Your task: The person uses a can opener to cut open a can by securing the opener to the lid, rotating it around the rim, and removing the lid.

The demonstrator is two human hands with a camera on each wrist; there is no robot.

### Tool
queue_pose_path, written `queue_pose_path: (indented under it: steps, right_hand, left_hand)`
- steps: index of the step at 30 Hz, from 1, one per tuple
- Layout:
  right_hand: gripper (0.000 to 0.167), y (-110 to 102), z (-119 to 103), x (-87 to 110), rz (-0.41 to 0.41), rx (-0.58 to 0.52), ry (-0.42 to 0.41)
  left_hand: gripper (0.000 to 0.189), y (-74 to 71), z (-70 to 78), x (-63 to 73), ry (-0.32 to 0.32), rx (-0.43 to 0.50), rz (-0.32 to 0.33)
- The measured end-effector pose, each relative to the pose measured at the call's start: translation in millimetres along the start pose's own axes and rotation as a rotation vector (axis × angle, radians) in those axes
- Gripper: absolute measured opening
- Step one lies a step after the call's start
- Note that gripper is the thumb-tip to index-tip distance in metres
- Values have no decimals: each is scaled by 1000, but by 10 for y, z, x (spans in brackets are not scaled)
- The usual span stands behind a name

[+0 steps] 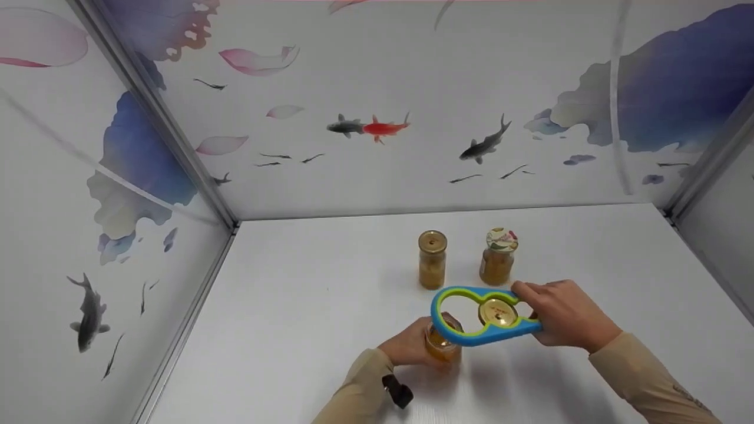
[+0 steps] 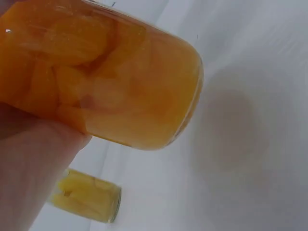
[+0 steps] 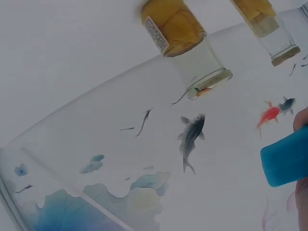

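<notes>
Low in the head view, right of centre, the left hand (image 1: pixel 412 346) grasped a glass jar of orange fruit (image 1: pixel 444 350), fingers wrapped about its side. The jar was tilted in the left wrist view, filling the upper left of the frame, with a soft shadow on the desk (image 1: pixel 306 294) near its base. The right hand (image 1: pixel 568 315), at the lower right of the head view, gripped the end of a blue and green opener (image 1: pixel 483 340). A gold lid (image 1: pixel 498 312) sat in the middle opening of that tool (the widest opening, at the far end, overlapped the jar's mouth in this view). Whether the opener touched the glass could not be told.

Behind them, right of the frame's centre, a slim jar with a gold cap (image 1: pixel 432 265) stood upright on the desk, and a jar with a patterned cap (image 1: pixel 498 265) stood to its right, a little apart. Tan sleeves (image 1: pixel 356 388) covered both arms, and a black fitting (image 1: pixel 398 391) hung at the left cuff. Fish and petals decorated the back wall (image 1: pixel 412 70) across the upper frame.
</notes>
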State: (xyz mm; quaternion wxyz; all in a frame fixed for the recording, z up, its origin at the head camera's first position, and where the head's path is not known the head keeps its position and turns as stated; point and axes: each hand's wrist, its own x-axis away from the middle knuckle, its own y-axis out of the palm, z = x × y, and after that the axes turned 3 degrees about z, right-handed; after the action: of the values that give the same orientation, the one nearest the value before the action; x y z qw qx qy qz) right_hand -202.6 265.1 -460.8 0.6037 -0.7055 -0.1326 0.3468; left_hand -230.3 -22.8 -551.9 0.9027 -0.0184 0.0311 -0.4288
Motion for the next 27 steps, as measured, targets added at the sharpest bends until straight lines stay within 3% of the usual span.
queue_pose_path:
  steps: [5, 11, 22, 27]
  right_hand:
    - [54, 75, 64, 160, -8, -7, 42]
    - [55, 153, 124, 288, -23, 14, 88]
    - [52, 274, 210, 522, -96, -17, 127]
    - [53, 320, 244, 610, -118, -35, 141]
  left_hand:
    - [65, -121, 23, 39, 58, -36, -2]
    - [54, -240, 3, 75, 147, -57, -27]
    - [54, -451, -71, 98, 136, -96, 91]
    - [54, -557, -35, 100, 106, -102, 143]
